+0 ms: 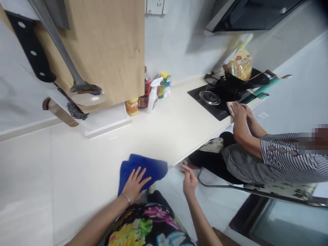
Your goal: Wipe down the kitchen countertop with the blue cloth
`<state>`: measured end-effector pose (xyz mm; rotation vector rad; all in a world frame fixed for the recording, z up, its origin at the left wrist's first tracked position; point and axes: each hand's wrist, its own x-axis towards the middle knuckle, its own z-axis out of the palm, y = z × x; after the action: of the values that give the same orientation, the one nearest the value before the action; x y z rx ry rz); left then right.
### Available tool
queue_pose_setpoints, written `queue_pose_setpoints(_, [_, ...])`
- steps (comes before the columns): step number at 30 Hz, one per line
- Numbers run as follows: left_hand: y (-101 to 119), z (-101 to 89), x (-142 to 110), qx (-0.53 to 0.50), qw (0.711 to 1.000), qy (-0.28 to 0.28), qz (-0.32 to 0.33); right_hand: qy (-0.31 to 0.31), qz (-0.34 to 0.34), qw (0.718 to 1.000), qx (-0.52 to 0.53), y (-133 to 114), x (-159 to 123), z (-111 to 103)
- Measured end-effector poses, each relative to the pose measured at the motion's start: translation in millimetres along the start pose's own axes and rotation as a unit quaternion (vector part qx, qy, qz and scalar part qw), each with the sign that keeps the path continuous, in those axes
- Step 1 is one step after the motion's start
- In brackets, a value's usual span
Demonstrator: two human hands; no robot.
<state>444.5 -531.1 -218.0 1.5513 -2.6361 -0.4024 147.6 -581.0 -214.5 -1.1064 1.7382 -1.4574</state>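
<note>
My left hand [135, 186] lies flat with spread fingers on a folded blue cloth [156, 167]. The cloth rests at the front edge of the white countertop [84, 171], and part of it reaches over that edge. My right hand [190, 180] hangs in the air just off the counter, holding nothing. Its index finger stretches out while the other fingers are loosely bent. A white spray bottle [153, 95] stands further back by the wall, beside a yellow-labelled container [132, 106].
At right, a seated person [246, 160] presses a cloth on the black cooktop [210, 99]. A wok [258, 79] there has a yellow bag [241, 65] in it. A ladle [77, 82] and a knife [32, 51] hang at upper left, near a wooden panel [107, 44].
</note>
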Motion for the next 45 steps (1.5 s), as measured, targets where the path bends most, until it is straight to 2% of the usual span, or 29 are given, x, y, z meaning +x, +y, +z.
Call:
queue_pose_setpoints(4, [25.1, 5.0, 64.3, -0.021, 1.0, -0.004, 0.02, 0.098, 0.056, 0.99, 0.089, 2.0, 5.9, -31.3])
queue_pose_setpoints(6, [34.6, 5.7, 93.8, -0.034, 0.998, -0.016, 0.043, 0.133, 0.084, 0.981, 0.117, 1.4, 2.7, -36.0])
queue_pose_setpoints(9, [49.5, 4.8, 137.7, -0.042, 0.997, -0.034, 0.063, 0.15, 0.122, 0.971, 0.138, -1.1, -6.3, -36.0])
queue_pose_setpoints(12, [67.5, 5.1, 181.1, -0.047, 0.996, -0.033, 0.067, 0.123, 0.153, 0.971, 0.135, -5.0, -16.0, -34.7])
queue_pose_setpoints(16, [89.5, 9.6, 229.7, -0.059, 0.996, -0.023, 0.063, 0.042, 0.162, 0.981, 0.099, -10.4, -25.9, -35.0])
queue_pose_setpoints(19, [97.5, 14.6, 248.7, -0.069, 0.996, -0.012, 0.059, -0.013, 0.156, 0.985, 0.07, -12.1, -32.1, -33.8])
queue_pose_setpoints(22, [96.1, 19.1, 250.0, -0.083, 0.994, -0.014, 0.071, -0.045, 0.15, 0.986, 0.051, -10.7, -36.7, -29.5])
queue_pose_setpoints(27, [72.7, 17.0, 221.1, -0.105, 0.989, -0.037, 0.093, -0.069, 0.109, 0.991, 0.022, -7.4, -28.9, -14.0])
queue_pose_setpoints(31, [38.3, 5.2, 171.4, -0.135, 0.984, -0.041, 0.112, -0.049, 0.032, 0.998, -0.031, -9.0, -10.0, 3.9])
queue_pose_setpoints(33, [19.7, -0.8, 138.3, -0.142, 0.982, -0.045, 0.113, -0.053, -0.02, 0.997, -0.061, -9.8, -0.9, 14.4])
queue_pose_setpoints(36, [-5.6, -6.7, 80.9, -0.15, 0.982, -0.045, 0.108, -0.094, -0.104, 0.984, -0.108, -7.7, 10.2, 32.5])
queue_pose_setpoints(41, [-37.7, -11.2, -23.9, -0.159, 0.985, -0.031, 0.062, -0.162, -0.262, 0.926, -0.217, 7.0, 23.4, 70.7])
queue_pose_setpoints(43, [-48.8, -12.6, -66.1, -0.156, 0.987, -0.022, 0.028, -0.177, -0.29, 0.909, -0.242, 14.3, 24.9, 86.0])
queue_pose_setpoints(45, [-60.2, -14.0, -107.8, -0.151, 0.988, -0.017, -0.009, -0.164, -0.3, 0.902, -0.264, 20.8, 23.5, 97.2])
